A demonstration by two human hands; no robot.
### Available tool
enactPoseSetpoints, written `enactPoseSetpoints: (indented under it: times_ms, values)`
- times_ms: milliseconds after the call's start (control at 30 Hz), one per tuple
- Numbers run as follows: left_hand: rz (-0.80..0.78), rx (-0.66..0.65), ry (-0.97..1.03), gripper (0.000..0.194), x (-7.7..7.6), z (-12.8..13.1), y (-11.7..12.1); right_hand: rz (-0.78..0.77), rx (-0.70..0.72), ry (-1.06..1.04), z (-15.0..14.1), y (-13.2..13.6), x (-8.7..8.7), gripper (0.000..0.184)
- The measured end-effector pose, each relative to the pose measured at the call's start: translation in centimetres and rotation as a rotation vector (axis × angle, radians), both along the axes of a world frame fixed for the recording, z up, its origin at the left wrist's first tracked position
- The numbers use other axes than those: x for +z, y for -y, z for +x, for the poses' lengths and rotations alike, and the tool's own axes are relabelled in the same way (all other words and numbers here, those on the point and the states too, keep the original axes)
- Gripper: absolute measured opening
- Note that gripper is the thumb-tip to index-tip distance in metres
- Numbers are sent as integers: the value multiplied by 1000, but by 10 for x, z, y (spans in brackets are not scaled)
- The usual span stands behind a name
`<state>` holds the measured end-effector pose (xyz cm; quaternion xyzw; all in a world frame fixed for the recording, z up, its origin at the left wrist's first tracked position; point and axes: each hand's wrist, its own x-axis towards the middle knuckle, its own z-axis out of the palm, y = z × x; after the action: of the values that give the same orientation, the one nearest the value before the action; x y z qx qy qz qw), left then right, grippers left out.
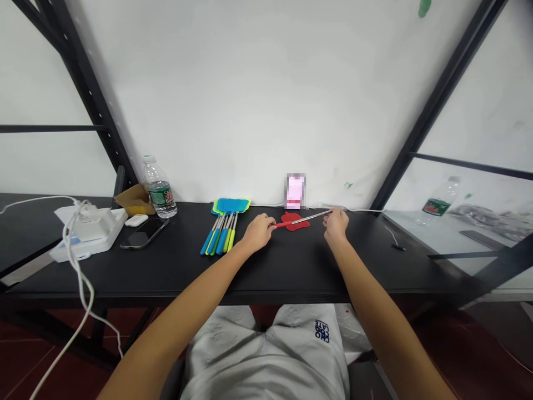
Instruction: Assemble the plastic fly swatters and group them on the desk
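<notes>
Two hands on one skinny metal rod (312, 216) here, going by the head view, which is all there is: the left hand (259, 232) is clamped on the red grip (283, 224) with its fingertips, and the right hand (335, 224) looks closed on the bare far end, fingers curled in. The rod slants just above the tabletop (287, 272), in front of the wall, crossing over a flat red piece (296, 226); can't tell whether that piece is joined to it. My guess is the rod's really light and fairly stiff, a bit slick on the shiny part, and bendable if you lean on it sideways, so the coloured grip is the better hold. The flat piece looks like thin, floppy plastic, nothing fragile, and I'd pinch it by the edge. Over to the left of the hands there's a bunch of blue and yellow-green swatters (225, 228) with similar rods. As for writing, the bottle (160, 191) has a green label with red-and-white markings, too small to read. The light-coloured shorts (233, 344) have dark blue stacked lettering (322, 330), but I can't make out the words. The upright screen (295, 190) is pixelated, so no luck there either.
</notes>
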<state>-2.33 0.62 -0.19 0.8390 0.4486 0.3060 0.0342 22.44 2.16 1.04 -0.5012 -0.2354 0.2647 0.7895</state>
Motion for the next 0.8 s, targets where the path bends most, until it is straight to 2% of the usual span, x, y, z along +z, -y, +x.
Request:
enactPoseSetpoints:
  times_ms: [433, 800]
  values:
    - [-5, -37, 20, 22, -1, 0, 0, -7, 2, 2, 1, 1, 1, 10]
    - [-17, -16, -2, 21, 0, 0, 1, 13, 28, -3, -1, 0, 1, 8]
